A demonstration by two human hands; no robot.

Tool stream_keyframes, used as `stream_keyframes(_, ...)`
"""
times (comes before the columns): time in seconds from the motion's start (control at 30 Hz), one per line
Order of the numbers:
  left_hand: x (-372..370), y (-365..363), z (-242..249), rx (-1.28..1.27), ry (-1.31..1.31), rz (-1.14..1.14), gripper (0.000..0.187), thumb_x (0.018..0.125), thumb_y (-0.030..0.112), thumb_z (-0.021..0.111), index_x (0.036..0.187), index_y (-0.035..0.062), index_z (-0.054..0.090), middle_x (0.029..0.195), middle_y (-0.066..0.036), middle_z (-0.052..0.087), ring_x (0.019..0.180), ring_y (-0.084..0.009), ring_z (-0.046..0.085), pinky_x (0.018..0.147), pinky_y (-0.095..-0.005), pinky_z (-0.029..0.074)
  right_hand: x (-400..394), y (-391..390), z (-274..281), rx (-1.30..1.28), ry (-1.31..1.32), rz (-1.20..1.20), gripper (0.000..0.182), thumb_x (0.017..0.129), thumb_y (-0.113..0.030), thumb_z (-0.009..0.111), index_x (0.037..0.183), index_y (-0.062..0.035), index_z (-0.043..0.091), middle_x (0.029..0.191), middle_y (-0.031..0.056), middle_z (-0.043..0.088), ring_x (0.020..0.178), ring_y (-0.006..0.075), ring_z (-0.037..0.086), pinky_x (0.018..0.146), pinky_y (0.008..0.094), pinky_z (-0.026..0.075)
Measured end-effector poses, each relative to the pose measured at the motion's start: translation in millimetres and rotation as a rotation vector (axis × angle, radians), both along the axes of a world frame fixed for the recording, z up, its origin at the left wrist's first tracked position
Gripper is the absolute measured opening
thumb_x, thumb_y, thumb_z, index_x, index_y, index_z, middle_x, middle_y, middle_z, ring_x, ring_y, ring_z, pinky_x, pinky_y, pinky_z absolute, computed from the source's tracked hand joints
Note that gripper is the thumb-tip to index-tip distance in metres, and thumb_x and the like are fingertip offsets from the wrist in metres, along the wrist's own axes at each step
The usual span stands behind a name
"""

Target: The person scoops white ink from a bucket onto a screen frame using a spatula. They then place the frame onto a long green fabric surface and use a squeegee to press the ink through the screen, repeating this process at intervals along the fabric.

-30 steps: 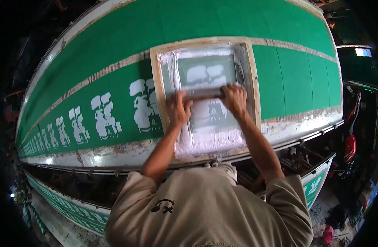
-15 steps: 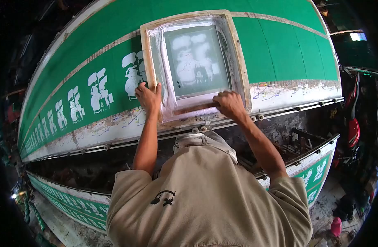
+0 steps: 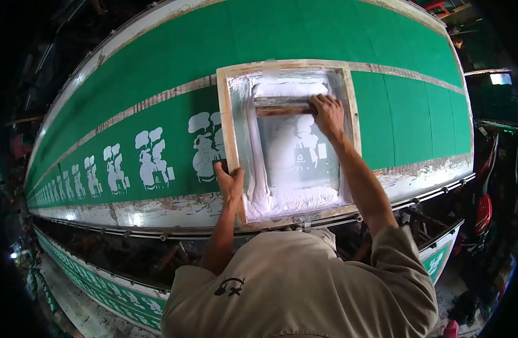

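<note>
A wooden-framed printing screen [image 3: 353, 121] lies on the green fabric [image 3: 408, 121]. My left hand [image 3: 231, 183] is closed on the left edge of its frame, near the lower corner. In my right hand [image 3: 329, 117] is a squeegee [image 3: 282, 107], gripped at its right end and lying across the upper part of the mesh. Thick white ink [image 3: 290, 89] is heaped beyond the squeegee, with more along the left and near sides. Through the mesh [image 3: 287, 152] a pale figure design shows, partly whitish. What lies under the screen is hidden.
A row of white printed figures [image 3: 153, 158] runs leftward along the fabric on the long table. Metal rails with small stops [image 3: 163, 236] edge its near side. Behind me stands another table with printed green fabric [image 3: 101, 293]. A red motorbike part [image 3: 484, 211] is at right.
My right hand has carried the squeegee from the near end of the screen to its far end. White ink now sits beyond the blade. My left hand stays at the frame; the view has shifted.
</note>
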State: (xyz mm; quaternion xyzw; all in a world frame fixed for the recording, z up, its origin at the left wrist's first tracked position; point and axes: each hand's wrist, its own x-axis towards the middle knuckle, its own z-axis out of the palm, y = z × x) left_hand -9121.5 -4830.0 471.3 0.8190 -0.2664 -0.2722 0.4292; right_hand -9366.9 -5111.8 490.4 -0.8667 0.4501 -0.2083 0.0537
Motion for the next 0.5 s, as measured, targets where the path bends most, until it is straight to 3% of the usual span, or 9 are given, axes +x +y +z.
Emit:
stream_keyframes(0.07,3.2,-0.2,-19.1,-0.054,-0.077,-0.045,0.044,0.085,0.008,0.070,0.120,-0.0005,0.044,0.101,-0.018,0.062,0.086,-0.0266,0.066,0.077,-0.0411,0.053,-24.4,27.5,26.0,0.230,0.145,-0.093,0.009,0.089,-0.021,0.066,0.091,-0.0146,0.073,0.100,0.0086,0.074,0.101,0.0294,0.070,0.094,0.0469,0.045)
stream_keyframes(0.1,-2.6,-4.8,-5.1,-0.014,-0.096,-0.043,0.043,0.086,0.008,0.070,0.120,0.0001,0.045,0.100,-0.017,0.061,0.085,-0.0250,0.064,0.078,-0.0397,0.053,-41.0,49.3,50.2,0.421,0.270,-0.222,0.015,0.089,-0.028,0.068,0.091,-0.0136,0.070,0.102,0.0101,0.074,0.104,0.0311,0.070,0.093,0.0499,0.047)
stream_keyframes(0.13,-2.1,-4.4,-6.8,-0.023,-0.101,-0.060,0.043,0.086,0.008,0.070,0.120,0.0001,0.045,0.100,-0.017,0.061,0.085,-0.0250,0.064,0.078,-0.0397,0.053,-74.3,66.1,48.7,0.647,0.041,-0.343,0.025,0.082,-0.030,0.076,0.102,-0.0160,0.073,0.101,0.0091,0.074,0.109,0.0359,0.068,0.096,0.0565,0.048)
stream_keyframes(0.17,2.2,-1.9,-12.1,0.007,-0.136,-0.066,0.042,0.086,0.008,0.071,0.119,0.0002,0.045,0.099,-0.017,0.060,0.085,-0.0248,0.063,0.080,-0.0389,0.053,-124.8,92.7,18.7,0.420,-0.055,-0.309,0.046,0.075,-0.024,0.081,0.119,-0.0123,0.072,0.106,0.0094,0.076,0.108,0.0324,0.071,0.096,0.0527,0.051)
stream_keyframes(0.2,-2.5,-6.4,-15.1,0.026,-0.168,-0.063,0.042,0.086,0.008,0.071,0.118,0.0002,0.045,0.099,-0.017,0.059,0.085,-0.0247,0.062,0.081,-0.0382,0.053,-159.2,102.0,15.6,0.404,-0.062,-0.322,0.046,0.075,-0.024,0.081,0.119,-0.0123,0.072,0.106,0.0094,0.076,0.108,0.0324,0.071,0.096,0.0527,0.051)
stream_keyframes(0.27,-41.8,-32.7,-15.4,-0.056,-0.043,-0.047,0.042,0.086,0.008,0.071,0.118,0.0000,0.046,0.100,-0.017,0.058,0.087,-0.0237,0.061,0.083,-0.0392,0.053,-220.7,109.9,12.9,0.854,-0.718,-0.320,0.056,0.071,-0.017,0.082,0.125,-0.0021,0.071,0.109,0.0119,0.077,0.100,0.0251,0.073,0.089,0.0435,0.055)
stream_keyframes(0.33,-104.2,-75.5,-33.1,-0.252,-0.053,0.016,0.040,0.085,0.008,0.070,0.117,0.0000,0.047,0.102,-0.019,0.059,0.086,-0.0262,0.063,0.081,-0.0414,0.053,-280.8,73.1,-5.1,0.899,-0.649,-0.457,0.047,0.074,-0.012,0.077,0.118,0.0034,0.072,0.102,0.0105,0.075,0.090,0.0177,0.069,0.079,0.0331,0.055)
stream_keyframes(0.43,-195.9,-123.0,-30.9,-0.314,-0.147,-0.048,0.041,0.085,0.011,0.071,0.118,0.0003,0.048,0.099,-0.019,0.062,0.082,-0.0306,0.065,0.080,-0.0438,0.053,-352.6,7.5,1.4,0.873,-0.571,-0.530,0.045,0.075,-0.010,0.076,0.118,0.0033,0.072,0.099,0.0110,0.075,0.086,0.0193,0.069,0.079,0.0346,0.055)
stream_keyframes(0.5,-242.9,-132.7,-6.6,-0.109,-0.180,-0.035,0.041,0.086,0.015,0.071,0.117,0.0009,0.049,0.094,-0.020,0.065,0.080,-0.0372,0.066,0.078,-0.0462,0.053,-398.9,-12.7,-23.4,0.781,-0.543,-0.583,0.046,0.075,-0.007,0.075,0.120,0.0036,0.071,0.096,0.0104,0.075,0.085,0.0208,0.069,0.080,0.0358,0.055)
